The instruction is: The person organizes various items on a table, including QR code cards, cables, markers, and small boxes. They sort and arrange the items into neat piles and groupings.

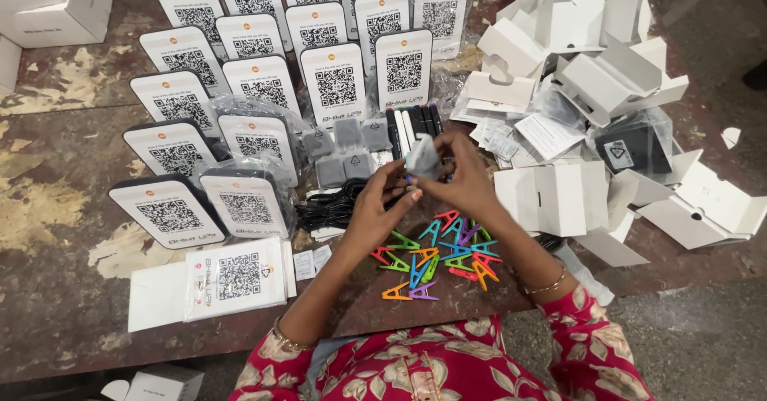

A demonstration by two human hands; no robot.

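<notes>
My left hand point(382, 207) and my right hand point(465, 179) meet above the table, and together they hold a small grey plastic-wrapped piece point(423, 160). Just below my hands lies a heap of several small coloured clips point(437, 256) in orange, green, blue, red and purple. Beyond my fingers lie several black and white markers point(411, 127) side by side. Left of them sit several small grey square blocks point(348, 152), with a bundle of black cable point(329, 207) in front of those.
Rows of white stand-up cards with square code patterns point(264, 81) fill the left and far table. A flat white packet point(235, 277) lies near the front edge. Opened white cardboard boxes and inserts point(595, 89) pile up at the right. White boxes point(56, 5) stand far left.
</notes>
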